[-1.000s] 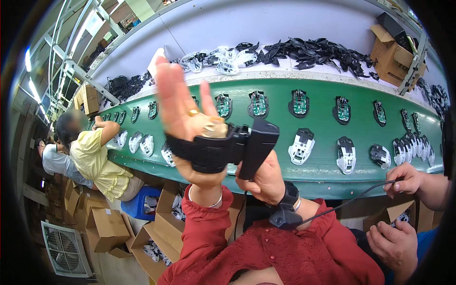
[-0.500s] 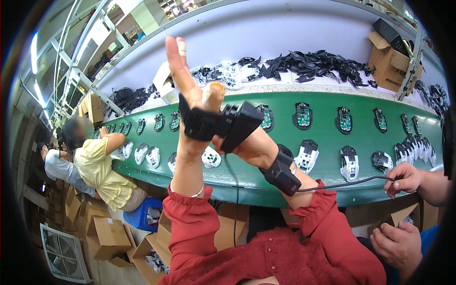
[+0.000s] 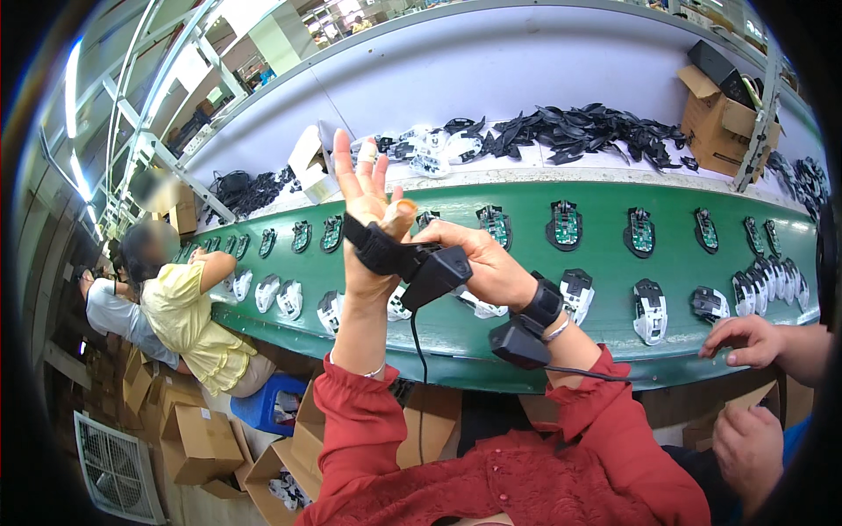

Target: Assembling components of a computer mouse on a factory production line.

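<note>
My left hand (image 3: 375, 197) is raised above the green belt, its fingers stretched out and apart, with pale coverings on some fingertips. A black strap (image 3: 379, 252) wraps its wrist and carries a black box-shaped device (image 3: 436, 276) with a cable (image 3: 419, 368) hanging down. Against this device my right hand (image 3: 487, 263) is closed, fingers at its upper edge. The exact grip is partly hidden. A second black device (image 3: 519, 342) is strapped at my right wrist, its cable running right. Behind my hands, computer mouse bases with green circuit boards (image 3: 566, 230) line the belt.
On the green belt (image 3: 605, 188) stand white-and-black mouse shells (image 3: 650, 311). Black plastic parts (image 3: 579, 131) are heaped on the back ledge beside a cardboard box (image 3: 724, 131). Another person's hand (image 3: 745, 340) is close at right; a worker in yellow (image 3: 197, 307) sits left.
My left hand has come down and its palm shows more. My right hand has shifted from lower behind the device to its right edge. The other person's fingers have come off the cable.
</note>
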A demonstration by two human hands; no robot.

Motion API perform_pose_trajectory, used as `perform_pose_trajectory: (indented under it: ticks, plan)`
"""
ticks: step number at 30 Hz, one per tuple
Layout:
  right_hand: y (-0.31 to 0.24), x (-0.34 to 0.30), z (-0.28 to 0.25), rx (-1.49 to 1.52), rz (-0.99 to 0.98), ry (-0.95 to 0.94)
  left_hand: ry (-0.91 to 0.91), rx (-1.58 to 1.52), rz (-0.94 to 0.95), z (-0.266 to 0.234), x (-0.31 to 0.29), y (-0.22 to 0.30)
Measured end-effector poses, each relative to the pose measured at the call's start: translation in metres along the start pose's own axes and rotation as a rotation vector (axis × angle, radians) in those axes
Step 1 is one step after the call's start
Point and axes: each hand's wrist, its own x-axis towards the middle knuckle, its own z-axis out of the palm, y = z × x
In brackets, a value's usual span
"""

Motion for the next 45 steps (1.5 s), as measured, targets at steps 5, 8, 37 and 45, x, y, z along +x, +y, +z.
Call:
perform_pose_trajectory:
  ticks: [5,8,37,45]
  plan:
    - [-0.004,-0.009,-0.002,-0.146,0.034,0.022,0.203,0.16,0.084,0.01,0.011,-0.024]
    - [0.015,-0.015,-0.003,-0.268,-0.112,0.012,0.185,0.799,0.34,0.007,0.025,-0.039]
    - [0.004,-0.085,0.075,-0.318,-0.361,0.096,-0.356,-1.512,0.569,0.013,-0.08,0.083]
    - [-0.001,-0.089,0.097,-0.59,-0.519,0.16,-0.251,-0.878,1.052,-0.026,-0.078,0.1]
